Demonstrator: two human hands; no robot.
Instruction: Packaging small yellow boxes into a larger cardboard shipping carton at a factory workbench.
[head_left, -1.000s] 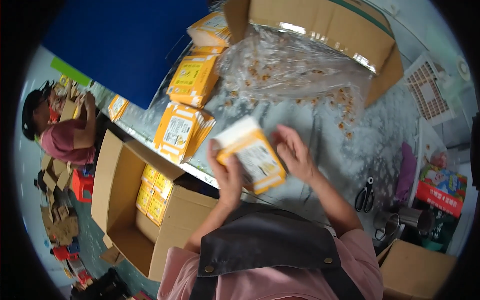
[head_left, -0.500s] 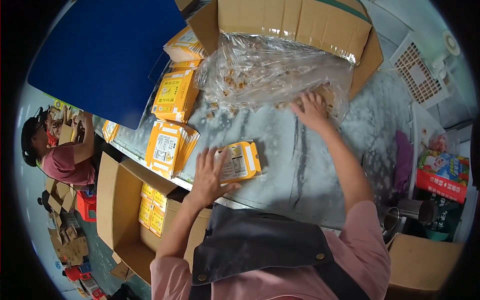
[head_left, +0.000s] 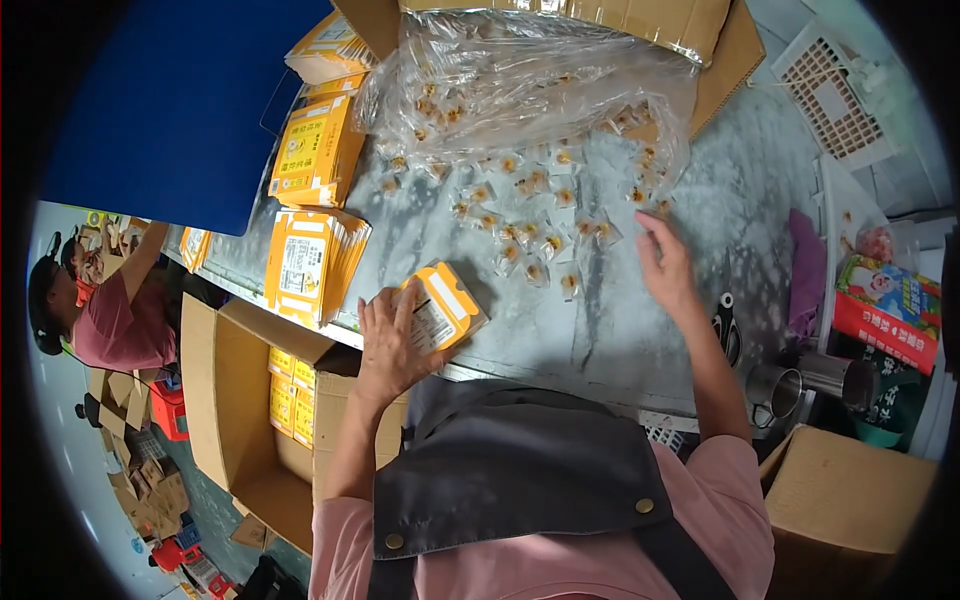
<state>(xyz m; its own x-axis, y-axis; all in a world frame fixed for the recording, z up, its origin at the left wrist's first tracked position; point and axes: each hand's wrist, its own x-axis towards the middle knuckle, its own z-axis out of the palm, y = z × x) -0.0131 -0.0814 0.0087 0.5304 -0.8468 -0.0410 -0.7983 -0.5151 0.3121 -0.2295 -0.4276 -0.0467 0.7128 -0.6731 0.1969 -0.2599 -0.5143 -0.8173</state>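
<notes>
My left hand (head_left: 390, 345) grips the near left end of a small yellow carton (head_left: 448, 300), which sits tilted on the grey tabletop. Its fingers lie over the printed panel and the thumb is at the lower edge. To the right, my right hand (head_left: 664, 268) hovers with fingers extended and nothing visible in them. Several small clear-wrapped pieces (head_left: 535, 272) with brown and yellow centres are scattered between the hands and beyond. More of them lie in and under the crumpled clear plastic bag (head_left: 520, 95), which spills from an opened cardboard box (head_left: 600, 25) at the back.
Stacks of flat yellow cartons (head_left: 300, 262) stand left of my left hand. Below the table's edge, a large cardboard box (head_left: 215, 400) holds filled yellow cartons. Black scissors (head_left: 728, 335), metal cups (head_left: 775, 390) and a white basket (head_left: 835, 100) are on the right. A person (head_left: 115, 310) works at far left.
My right hand has drawn back from the plastic bag toward me, and many wrapped pieces now lie spread over the tabletop. The carton under my left hand has turned and its end has lifted.
</notes>
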